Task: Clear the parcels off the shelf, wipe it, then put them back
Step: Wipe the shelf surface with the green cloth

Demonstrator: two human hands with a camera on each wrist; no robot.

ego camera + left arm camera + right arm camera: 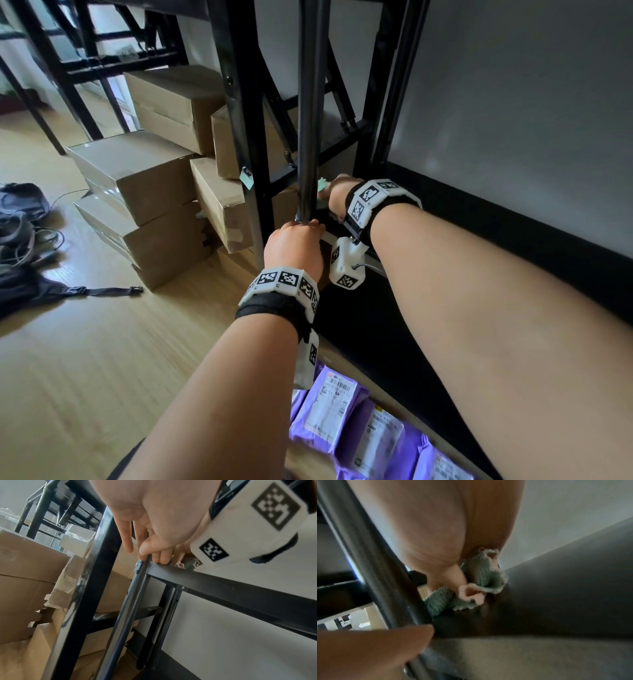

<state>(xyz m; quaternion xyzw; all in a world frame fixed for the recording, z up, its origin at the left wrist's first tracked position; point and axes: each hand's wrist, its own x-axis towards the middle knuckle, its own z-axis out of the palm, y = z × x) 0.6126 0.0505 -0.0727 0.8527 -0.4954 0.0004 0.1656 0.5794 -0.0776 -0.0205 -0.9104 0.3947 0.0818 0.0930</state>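
Shelf point(383, 329): black board, low in black rack, bare near hands.
R hand point(337, 193): fingers curled round green cloth point(476, 580), bunched on shelf surface by upright post point(310, 113).
L hand point(294, 248): fingers together, curled over shelf front edge at post base.
Parcels point(346, 411): purple mailers w/ labels, below shelf, near-side.
Boxes point(137, 171): cardboard, stacked on wood floor left of rack.

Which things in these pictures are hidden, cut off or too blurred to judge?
- Right hand fingers: head view, hidden behind the black post; right wrist view, blurred and covered by the green cloth.
- Shelf surface under the cloth: whether it is clean cannot be told; dark and blurred.
- Purple parcels: head view, cut off by the bottom edge; labels too small to read.
- Left hand fingertips: head view, hidden over the shelf edge.
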